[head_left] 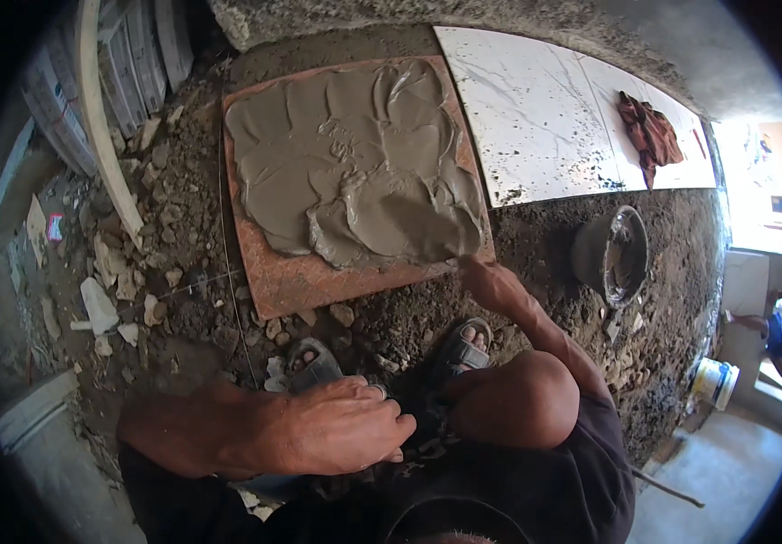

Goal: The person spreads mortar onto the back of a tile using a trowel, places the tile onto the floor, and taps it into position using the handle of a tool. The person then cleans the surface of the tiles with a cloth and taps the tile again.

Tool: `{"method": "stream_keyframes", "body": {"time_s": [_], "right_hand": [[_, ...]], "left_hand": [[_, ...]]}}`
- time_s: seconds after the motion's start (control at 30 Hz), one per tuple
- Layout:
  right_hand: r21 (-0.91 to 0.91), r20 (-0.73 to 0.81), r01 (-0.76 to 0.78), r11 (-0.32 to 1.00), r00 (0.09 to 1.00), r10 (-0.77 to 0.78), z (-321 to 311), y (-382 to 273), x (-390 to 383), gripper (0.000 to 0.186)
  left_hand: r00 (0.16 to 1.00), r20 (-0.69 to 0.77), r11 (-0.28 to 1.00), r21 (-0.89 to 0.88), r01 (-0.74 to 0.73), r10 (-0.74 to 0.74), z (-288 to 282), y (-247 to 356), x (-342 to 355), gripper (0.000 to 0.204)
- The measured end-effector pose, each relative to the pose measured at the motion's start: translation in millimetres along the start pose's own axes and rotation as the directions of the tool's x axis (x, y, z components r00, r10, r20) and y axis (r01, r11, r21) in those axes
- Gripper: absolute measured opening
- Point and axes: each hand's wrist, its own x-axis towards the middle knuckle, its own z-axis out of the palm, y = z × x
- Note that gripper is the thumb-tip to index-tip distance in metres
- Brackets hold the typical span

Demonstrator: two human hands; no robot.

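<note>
My right hand (pixel 491 286) grips a trowel, whose blade (pixel 432 227) lies in wet grey mortar (pixel 309 163) spread over a reddish square tile (pixel 296 288) on the ground. My left hand (pixel 346 426) is curled near my left sandal (pixel 314 363), its fingertips mostly hidden, so what it holds, if anything, cannot be made out. My right sandal (pixel 459 354) is just below the tile.
White marbled tiles (pixel 536 109) bear a brown cloth (pixel 647 136). A mortar bucket (pixel 610 258) stands right. Rubble (pixel 114 299), a leaning wooden strip (pixel 101 154) and stacked boxes (pixel 141 63) are left. A white pail (pixel 711 381) and another person (pixel 781 335) are far right.
</note>
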Motion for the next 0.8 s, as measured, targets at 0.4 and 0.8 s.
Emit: {"method": "stream_keyframes", "body": {"time_s": [0.4, 0.8], "right_hand": [[0.605, 0.060, -0.083, 0.792, 0.996, 0.059, 62.9, -68.5, 59.0, 0.040], [-0.064, 0.058, -0.080, 0.995, 0.995, 0.084, 39.4, -35.9, 2.3, 0.033]], "left_hand": [[0.995, 0.004, 0.994, -0.038, -0.103, 0.103, 0.5, -6.9, 7.6, 0.030], [0.988, -0.113, 0.994, -0.015, -0.104, 0.102, 8.7, -3.3, -14.7, 0.030]]}}
